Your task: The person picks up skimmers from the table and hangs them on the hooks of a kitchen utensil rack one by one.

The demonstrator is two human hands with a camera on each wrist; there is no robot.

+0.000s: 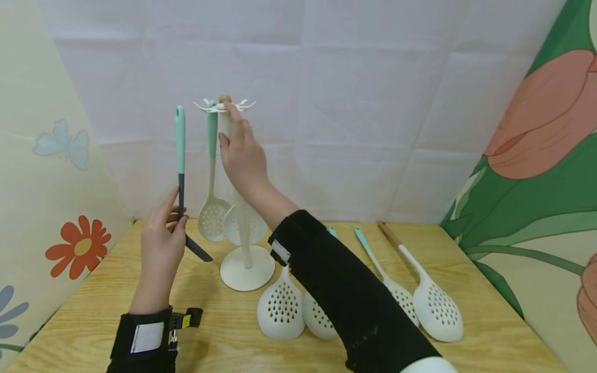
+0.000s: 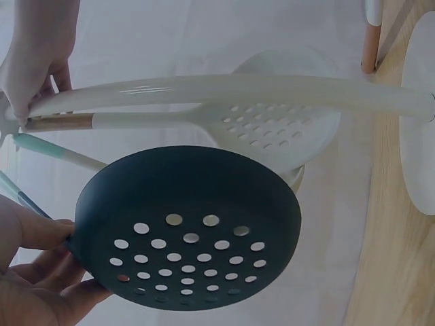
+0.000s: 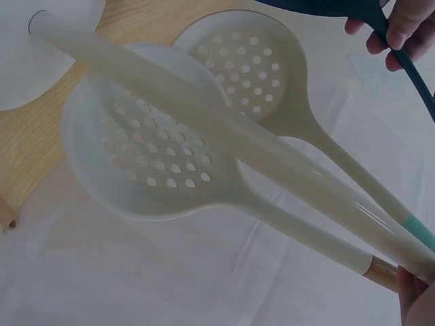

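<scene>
My left hand (image 1: 174, 213) pinches the dark neck of a dark slotted skimmer (image 1: 180, 155) with a mint handle and holds it upright, left of a white utensil stand (image 1: 247, 267). In the left wrist view the dark perforated head (image 2: 187, 238) fills the frame, with my fingers (image 2: 34, 272) at its lower left. My right hand (image 1: 233, 137) grips the stand's pole (image 3: 224, 136) near the hook ring on top. Two white skimmers (image 1: 212, 217) (image 3: 149, 149) hang from the stand.
Several white slotted skimmers (image 1: 280, 308) (image 1: 436, 305) lie on the wooden table (image 1: 93, 321) right of the stand, partly under my right sleeve. A white sheet hangs behind. Flowered panels stand at both sides.
</scene>
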